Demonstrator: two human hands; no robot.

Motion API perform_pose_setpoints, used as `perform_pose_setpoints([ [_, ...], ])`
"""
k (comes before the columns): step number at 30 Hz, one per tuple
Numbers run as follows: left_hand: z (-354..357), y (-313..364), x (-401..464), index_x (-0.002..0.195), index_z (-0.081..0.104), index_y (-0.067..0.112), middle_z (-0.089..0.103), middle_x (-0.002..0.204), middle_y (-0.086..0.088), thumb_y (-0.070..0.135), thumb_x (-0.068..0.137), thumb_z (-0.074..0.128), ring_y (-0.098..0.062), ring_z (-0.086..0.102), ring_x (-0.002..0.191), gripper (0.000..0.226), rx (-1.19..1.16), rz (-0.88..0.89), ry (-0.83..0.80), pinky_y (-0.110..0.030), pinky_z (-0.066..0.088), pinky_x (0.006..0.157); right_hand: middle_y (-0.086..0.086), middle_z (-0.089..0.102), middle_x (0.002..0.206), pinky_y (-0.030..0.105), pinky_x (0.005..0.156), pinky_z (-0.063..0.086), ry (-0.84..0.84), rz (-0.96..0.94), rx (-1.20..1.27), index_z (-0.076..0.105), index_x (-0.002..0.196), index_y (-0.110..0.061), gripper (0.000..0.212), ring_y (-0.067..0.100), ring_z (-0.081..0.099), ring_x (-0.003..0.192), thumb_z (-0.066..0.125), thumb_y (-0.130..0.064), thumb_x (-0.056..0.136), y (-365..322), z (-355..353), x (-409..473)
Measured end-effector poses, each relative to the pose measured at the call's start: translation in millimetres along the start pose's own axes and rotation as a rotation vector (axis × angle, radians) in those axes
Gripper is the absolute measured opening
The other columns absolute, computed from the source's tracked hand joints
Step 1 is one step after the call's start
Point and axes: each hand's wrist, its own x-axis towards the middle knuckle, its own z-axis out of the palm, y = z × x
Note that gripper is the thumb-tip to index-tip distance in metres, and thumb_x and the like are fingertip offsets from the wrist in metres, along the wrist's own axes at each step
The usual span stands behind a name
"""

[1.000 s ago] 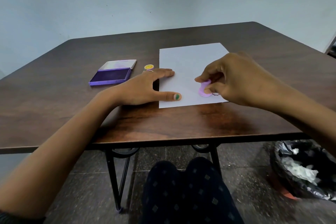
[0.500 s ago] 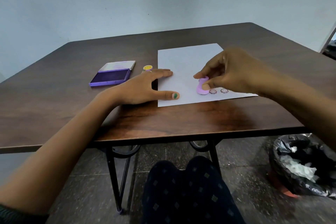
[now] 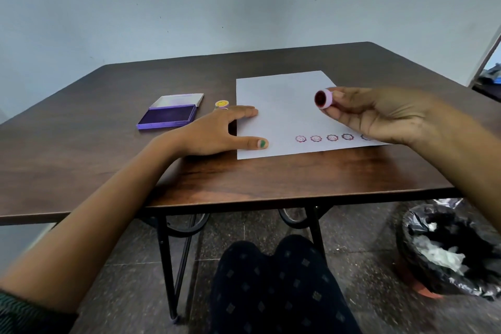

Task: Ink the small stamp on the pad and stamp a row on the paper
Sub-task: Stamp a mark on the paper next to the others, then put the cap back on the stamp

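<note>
Since half a second ago the right hand [image 3: 379, 114] has lifted the small stamp [image 3: 323, 99] clear of the paper [image 3: 284, 106] and turned it, so its dark inked face now looks toward the camera at centre right of the frame. Thumb and fingertips pinch the lilac body. Where the stamp then stood, the near edge of the sheet now shows a row of smiley prints [image 3: 324, 138]: four plain to see and a fifth partly behind the right hand.

The left hand [image 3: 217, 133] lies flat, fingers straight and spread, thumb and forefinger pressing the paper's left edge to the wooden table [image 3: 108, 160].

By my reading, the stamping step is between prints or near its end, with the face being looked over. If the row is to go on, the next move calls for re-inking: carrying the stamp leftward over the holding hand to the purple ink pad [image 3: 169, 115], which sits open, lid tipped back, at centre left, well apart from the stamp. Little room is left at the row's right end.

A small yellow smiley piece [image 3: 221, 103], perhaps the stamp's cap, sits between pad and paper, just beside the left forefinger, near that path. A lined bin [image 3: 450, 249] stands on the floor at lower right.
</note>
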Motion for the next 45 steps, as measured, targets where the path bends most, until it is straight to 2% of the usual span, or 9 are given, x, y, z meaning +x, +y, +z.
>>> perform_pose_setpoints([
  [6, 1, 0, -1, 0.143, 0.034, 0.028, 0.029, 0.153, 0.014, 0.067, 0.065, 0.056, 0.01, 0.02, 0.126, 0.09, -0.01, 0.006, 0.014, -0.015, 0.011, 0.105, 0.012, 0.067, 0.107, 0.029, 0.066, 0.061, 0.019, 0.051, 0.185, 0.06, 0.107, 0.007, 0.023, 0.018, 0.066, 0.101, 0.051, 0.006, 0.086, 2, -3, -5],
  [10, 0, 1, -1, 0.142, 0.035, 0.028, 0.03, 0.152, 0.014, 0.065, 0.066, 0.056, 0.002, 0.023, 0.135, 0.086, -0.024, 0.007, 0.037, -0.017, 0.014, 0.106, 0.013, 0.068, 0.1, 0.03, 0.066, 0.061, 0.016, 0.062, 0.199, 0.062, 0.097, 0.007, 0.016, 0.019, 0.066, 0.1, 0.051, 0.007, 0.085, 3, -1, -5],
  [15, -2, 4, -4, 0.138, 0.041, 0.029, 0.038, 0.147, 0.016, 0.065, 0.068, 0.055, 0.009, 0.028, 0.124, 0.08, -0.079, 0.029, 0.118, -0.015, 0.018, 0.101, 0.015, 0.069, 0.098, 0.031, 0.062, 0.061, 0.009, 0.061, 0.198, 0.062, 0.093, 0.008, 0.017, 0.021, 0.066, 0.101, 0.053, 0.009, 0.08, 4, 3, -5],
  [21, -19, -2, -5, 0.13, 0.052, 0.03, 0.049, 0.14, 0.011, 0.058, 0.079, 0.057, -0.003, 0.044, 0.121, 0.059, -0.061, 0.014, 0.323, -0.022, 0.029, 0.097, 0.017, 0.07, 0.092, 0.034, 0.066, 0.062, -0.006, 0.055, 0.196, 0.063, 0.089, 0.009, 0.011, 0.022, 0.069, 0.094, 0.056, 0.009, 0.081, 4, 22, 1],
  [25, -40, -20, -4, 0.129, 0.054, 0.028, 0.05, 0.139, 0.009, 0.05, 0.083, 0.06, -0.007, 0.042, 0.128, 0.051, -0.014, -0.057, 0.336, -0.023, 0.029, 0.103, 0.018, 0.068, 0.092, 0.037, 0.069, 0.061, -0.031, 0.042, 0.182, 0.062, 0.093, 0.011, 0.014, 0.024, 0.068, 0.095, 0.057, 0.01, 0.081, 4, 45, 10],
  [32, -63, -34, 19, 0.129, 0.054, 0.01, 0.054, 0.137, -0.005, 0.032, 0.083, 0.067, -0.018, 0.051, 0.122, 0.052, 0.035, -0.158, 0.226, -0.019, 0.034, 0.096, 0.02, 0.072, 0.064, 0.033, 0.06, 0.061, -0.113, 0.049, 0.144, 0.064, 0.079, 0.013, 0.011, 0.024, 0.071, 0.058, 0.054, 0.013, 0.083, 3, 86, 30],
  [37, -65, -34, 38, 0.126, 0.056, 0.007, 0.061, 0.126, -0.009, 0.029, 0.08, 0.071, -0.013, 0.056, 0.101, 0.053, 0.038, -0.193, 0.115, -0.015, 0.037, 0.082, 0.018, 0.071, 0.061, 0.03, 0.056, 0.061, -0.095, 0.029, 0.116, 0.062, 0.08, 0.012, 0.01, 0.024, 0.07, 0.057, 0.054, 0.013, 0.084, 5, 102, 45],
  [40, -61, -38, 45, 0.12, 0.061, 0.006, 0.066, 0.117, -0.01, 0.024, 0.08, 0.072, -0.013, 0.059, 0.092, 0.046, 0.048, -0.195, 0.111, -0.018, 0.041, 0.081, 0.019, 0.068, 0.075, 0.029, 0.058, 0.06, -0.08, 0.026, 0.092, 0.062, 0.081, 0.011, 0.009, 0.024, 0.067, 0.069, 0.054, 0.011, 0.085, 6, 103, 50],
  [45, -58, -44, 47, 0.092, 0.072, 0.017, 0.074, 0.095, -0.006, 0.018, 0.079, 0.072, -0.002, 0.062, 0.071, 0.013, 0.058, -0.14, 0.179, -0.019, 0.047, 0.076, 0.018, 0.067, 0.076, 0.03, 0.061, 0.059, -0.073, 0.025, 0.078, 0.062, 0.083, 0.01, 0.007, 0.024, 0.065, 0.076, 0.055, 0.01, 0.085, 8, 101, 53],
])
